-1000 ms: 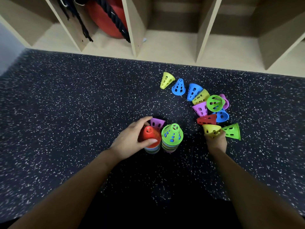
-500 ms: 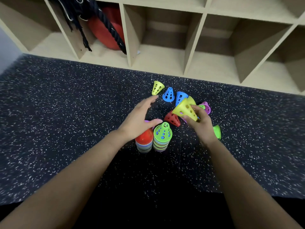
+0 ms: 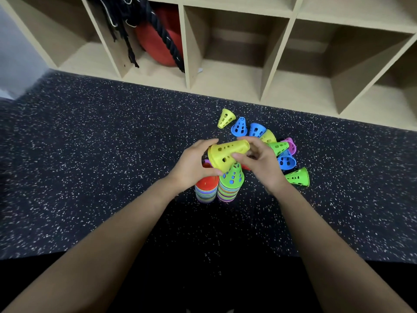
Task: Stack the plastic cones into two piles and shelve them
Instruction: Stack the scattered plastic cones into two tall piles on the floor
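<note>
Two piles of nested cones stand side by side on the dark floor: one topped red [image 3: 206,184] on the left, one topped green [image 3: 232,178] on the right. Just above them a yellow cone [image 3: 225,153] lies on its side, wide end to the left. My left hand [image 3: 194,166] grips its wide end and my right hand [image 3: 259,161] holds its narrow end. Behind my right hand lie several loose cones: a yellow one [image 3: 225,118], a blue one [image 3: 239,127], a pink one [image 3: 291,144] and a green one [image 3: 297,177].
A wooden cubby shelf [image 3: 261,84] runs along the far edge of the floor. One cubby holds a red ball [image 3: 158,41] and dark ropes [image 3: 126,26]. The cubbies to the right of it [image 3: 228,71] hold nothing that I can see.
My right hand has carried the yellow cone from the loose heap over the two piles. My left hand left the red-topped pile and now grips the cone's wide end.
</note>
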